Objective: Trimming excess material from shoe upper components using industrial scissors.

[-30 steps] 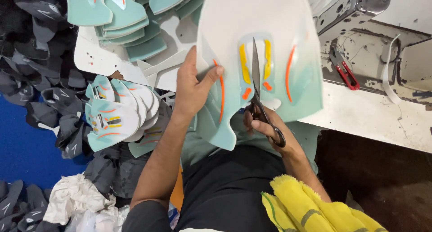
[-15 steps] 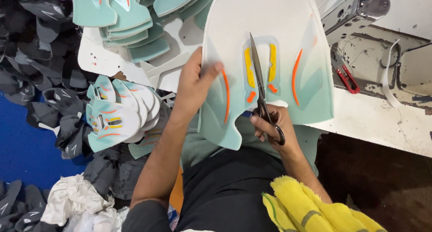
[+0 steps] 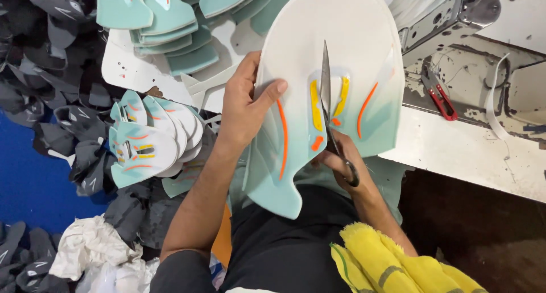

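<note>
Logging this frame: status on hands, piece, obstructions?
Left hand grips white-and-mint panel at its left edge. Right hand holds scissors, blades lying on panel's yellow marks. Nothing in the way.

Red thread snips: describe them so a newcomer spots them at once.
Start at the white worktable on the right, under the grey sewing machine. The red thread snips lie on its stained top, just right of the big white-and-mint panel. Nothing else there is red-handled; the scissors are dark.
</note>
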